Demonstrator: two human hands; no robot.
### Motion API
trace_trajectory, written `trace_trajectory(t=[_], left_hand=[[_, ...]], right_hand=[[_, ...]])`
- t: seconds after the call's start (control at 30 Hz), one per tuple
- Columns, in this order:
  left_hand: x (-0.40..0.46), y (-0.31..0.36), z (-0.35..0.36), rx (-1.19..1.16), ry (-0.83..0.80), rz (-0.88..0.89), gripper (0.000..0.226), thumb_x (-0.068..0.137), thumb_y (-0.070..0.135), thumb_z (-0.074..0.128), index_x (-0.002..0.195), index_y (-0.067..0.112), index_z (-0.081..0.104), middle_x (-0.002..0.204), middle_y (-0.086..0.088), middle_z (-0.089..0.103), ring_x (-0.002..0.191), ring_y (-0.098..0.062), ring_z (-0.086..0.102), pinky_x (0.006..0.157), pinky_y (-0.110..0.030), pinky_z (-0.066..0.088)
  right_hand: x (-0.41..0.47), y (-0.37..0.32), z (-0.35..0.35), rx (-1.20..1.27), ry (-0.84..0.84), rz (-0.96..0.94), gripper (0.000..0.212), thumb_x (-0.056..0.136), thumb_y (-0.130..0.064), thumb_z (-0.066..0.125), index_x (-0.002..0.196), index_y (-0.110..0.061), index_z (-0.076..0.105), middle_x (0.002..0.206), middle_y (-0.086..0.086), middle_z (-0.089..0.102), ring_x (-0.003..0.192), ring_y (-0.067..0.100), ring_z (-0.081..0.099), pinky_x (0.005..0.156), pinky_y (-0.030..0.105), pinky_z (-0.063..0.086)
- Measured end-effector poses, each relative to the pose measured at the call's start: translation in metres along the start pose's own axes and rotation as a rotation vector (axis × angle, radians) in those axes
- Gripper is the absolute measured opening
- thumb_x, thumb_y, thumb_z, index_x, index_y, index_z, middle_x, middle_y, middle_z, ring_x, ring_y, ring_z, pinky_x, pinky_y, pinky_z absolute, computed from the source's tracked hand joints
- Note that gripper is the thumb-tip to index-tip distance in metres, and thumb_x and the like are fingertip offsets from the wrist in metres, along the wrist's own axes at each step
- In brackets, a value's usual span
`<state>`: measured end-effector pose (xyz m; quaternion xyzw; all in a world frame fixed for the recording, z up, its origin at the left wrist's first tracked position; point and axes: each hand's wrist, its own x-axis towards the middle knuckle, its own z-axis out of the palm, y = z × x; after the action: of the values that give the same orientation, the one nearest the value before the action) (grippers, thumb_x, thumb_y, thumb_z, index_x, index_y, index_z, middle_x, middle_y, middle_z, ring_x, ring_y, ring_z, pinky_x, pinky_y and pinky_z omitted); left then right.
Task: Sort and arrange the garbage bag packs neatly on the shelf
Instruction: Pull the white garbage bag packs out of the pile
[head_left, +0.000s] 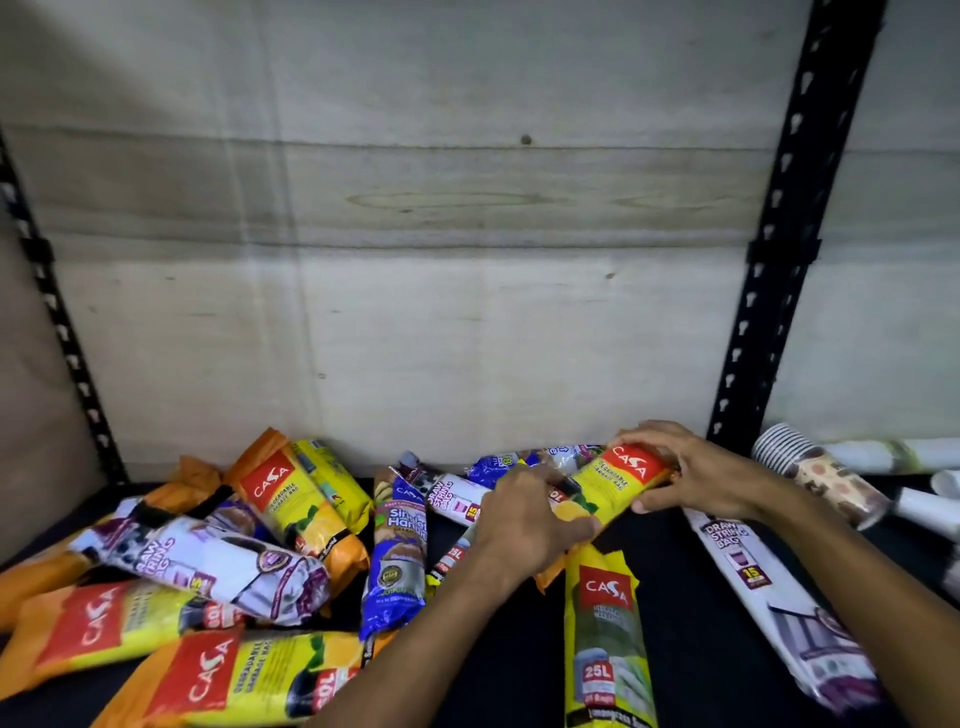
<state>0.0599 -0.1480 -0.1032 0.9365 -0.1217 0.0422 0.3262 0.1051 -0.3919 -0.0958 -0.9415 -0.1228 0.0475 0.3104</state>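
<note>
A yellow and orange CASA garbage bag pack (615, 486) lies tilted at the back of the dark shelf (691, 582). My right hand (696, 475) grips its red-labelled top end. My left hand (530, 519) grips its lower end. Several more packs lie jumbled to the left: yellow CASA packs (296, 499), a white drawstring pack (208, 561) and a blue Singlet Handle pack (397, 551). A yellow 25L CASA pack (605, 639) lies lengthwise under my left wrist. A long white drawstring pack (779, 597) lies beside my right forearm.
A stack of paper cups (815, 470) and white rolls (883, 454) lie at the right. Black slotted uprights (784, 249) frame the bay on both sides. A pale wooden back panel (415, 260) closes the rear.
</note>
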Motion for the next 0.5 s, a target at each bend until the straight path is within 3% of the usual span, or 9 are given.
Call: trace_trajectory(t=[0.1,0.17,0.3,0.4,0.5], left_hand=[[-0.01,-0.009,-0.021,-0.089,0.01,-0.001,0.059,0.072,0.049,0.078,0.124,0.025,0.064,0.129,0.003,0.063,0.108,-0.012,0.059,0.086,-0.025,0.046],[-0.019,-0.017,-0.035,-0.121,0.0,-0.019,0.058,0.075,0.048,0.077,0.126,0.023,0.062,0.129,0.005,0.064,0.107,-0.012,0.059,0.086,-0.024,0.045],[-0.037,-0.04,-0.055,-0.104,0.041,-0.078,0.056,0.075,0.047,0.077,0.125,0.028,0.061,0.128,0.009,0.064,0.109,-0.009,0.06,0.087,-0.025,0.046],[-0.049,-0.056,-0.065,-0.12,0.07,-0.126,0.058,0.076,0.047,0.076,0.127,0.025,0.059,0.127,0.008,0.064,0.107,-0.009,0.06,0.092,-0.029,0.049],[-0.056,-0.071,-0.073,-0.116,0.109,-0.191,0.062,0.076,0.051,0.074,0.128,0.022,0.058,0.128,0.006,0.063,0.108,-0.01,0.059,0.087,-0.027,0.047]], right_hand=[[0.005,-0.022,0.004,0.049,0.017,-0.04,0.079,0.075,-0.008,0.086,0.14,-0.032,0.049,0.146,-0.004,0.029,0.128,0.009,0.039,0.088,0.001,0.039],[0.008,-0.041,0.012,0.1,0.0,-0.065,0.076,0.076,-0.005,0.084,0.14,-0.031,0.05,0.145,-0.005,0.033,0.127,0.008,0.041,0.083,0.0,0.043],[0.019,-0.081,0.035,0.216,-0.104,-0.084,0.073,0.079,-0.006,0.082,0.135,-0.041,0.053,0.14,-0.009,0.046,0.123,0.014,0.052,0.097,0.032,0.055],[0.029,-0.107,0.054,0.268,-0.128,-0.098,0.076,0.081,-0.003,0.079,0.139,-0.043,0.051,0.135,-0.007,0.052,0.12,0.018,0.056,0.095,0.041,0.057],[0.04,-0.125,0.071,0.281,-0.149,-0.115,0.074,0.084,-0.006,0.077,0.139,-0.048,0.05,0.133,-0.003,0.058,0.119,0.019,0.059,0.096,0.045,0.056]])
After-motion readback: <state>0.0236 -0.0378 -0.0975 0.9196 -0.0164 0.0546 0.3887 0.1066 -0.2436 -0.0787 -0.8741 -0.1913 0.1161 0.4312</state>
